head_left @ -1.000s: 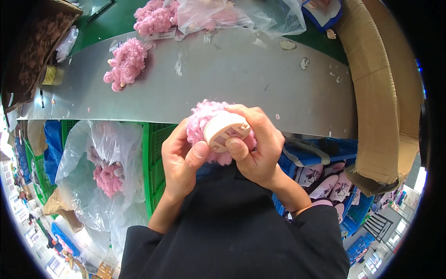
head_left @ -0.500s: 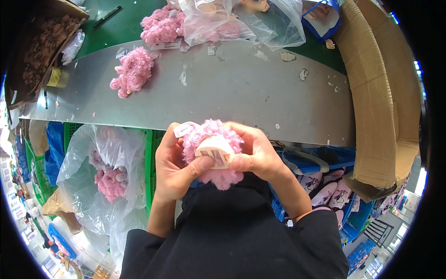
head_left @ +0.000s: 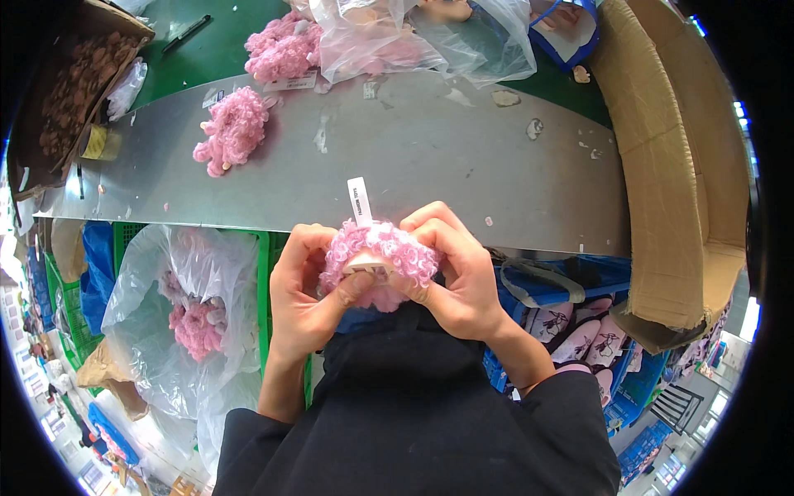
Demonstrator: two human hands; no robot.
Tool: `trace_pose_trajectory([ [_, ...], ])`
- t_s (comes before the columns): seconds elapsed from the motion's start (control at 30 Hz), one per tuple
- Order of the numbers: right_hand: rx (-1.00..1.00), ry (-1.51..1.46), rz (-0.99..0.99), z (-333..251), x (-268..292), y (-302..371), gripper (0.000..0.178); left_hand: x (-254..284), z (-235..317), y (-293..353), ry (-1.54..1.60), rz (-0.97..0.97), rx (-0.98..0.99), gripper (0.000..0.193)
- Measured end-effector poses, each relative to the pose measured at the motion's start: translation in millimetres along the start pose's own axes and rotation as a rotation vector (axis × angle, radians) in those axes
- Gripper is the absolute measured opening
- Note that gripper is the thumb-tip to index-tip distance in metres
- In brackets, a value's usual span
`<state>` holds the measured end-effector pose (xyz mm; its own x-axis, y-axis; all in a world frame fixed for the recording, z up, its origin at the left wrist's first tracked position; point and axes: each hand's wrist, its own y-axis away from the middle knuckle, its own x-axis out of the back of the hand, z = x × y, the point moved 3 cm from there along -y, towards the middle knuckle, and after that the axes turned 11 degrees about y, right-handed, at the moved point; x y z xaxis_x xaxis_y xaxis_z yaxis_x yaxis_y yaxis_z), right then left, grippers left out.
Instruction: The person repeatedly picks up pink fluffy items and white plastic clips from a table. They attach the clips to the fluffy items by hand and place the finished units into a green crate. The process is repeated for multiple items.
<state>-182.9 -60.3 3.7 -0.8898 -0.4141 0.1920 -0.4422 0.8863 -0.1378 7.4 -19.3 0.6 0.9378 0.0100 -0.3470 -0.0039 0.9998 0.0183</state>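
Note:
A pink curly-haired plush toy (head_left: 411,255) is held up in front of my chest, at the near edge of the metal table. My left hand (head_left: 304,298) grips its left side and my right hand (head_left: 465,285) its right side. Both thumbs press on a pale beige hard piece (head_left: 364,260) with slots in it, set in the pink fur. The piece is partly hidden by the thumbs. A white fabric label (head_left: 359,202) sticks up from the toy's far side. My other fingers are curled behind the fur.
Another pink plush toy (head_left: 236,128) lies on the metal table (head_left: 397,157). Beyond are more pink plush (head_left: 281,51) and clear bags (head_left: 480,41). Cardboard boxes stand left (head_left: 91,91) and right (head_left: 662,165). Below left, a lined green crate (head_left: 265,289) holds plush toys.
The toy has tilted in my hands, so its slotted piece looks flatter. The label has swung from the left to upright at the far side. My right hand's fingers have shifted.

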Motion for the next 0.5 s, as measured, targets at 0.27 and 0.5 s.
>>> trace_pose_trajectory([
  [0.27, 0.327, 0.503, 0.316, -6, -9, 5, 0.024, -7, -6, -3, -0.195, -0.017, -0.133, 0.028],
  [0.5, 0.43, 0.514, 0.441, -13, -17, 3, 0.031, -16, -4, -1, -0.3, 0.206, -0.216, 0.016],
])
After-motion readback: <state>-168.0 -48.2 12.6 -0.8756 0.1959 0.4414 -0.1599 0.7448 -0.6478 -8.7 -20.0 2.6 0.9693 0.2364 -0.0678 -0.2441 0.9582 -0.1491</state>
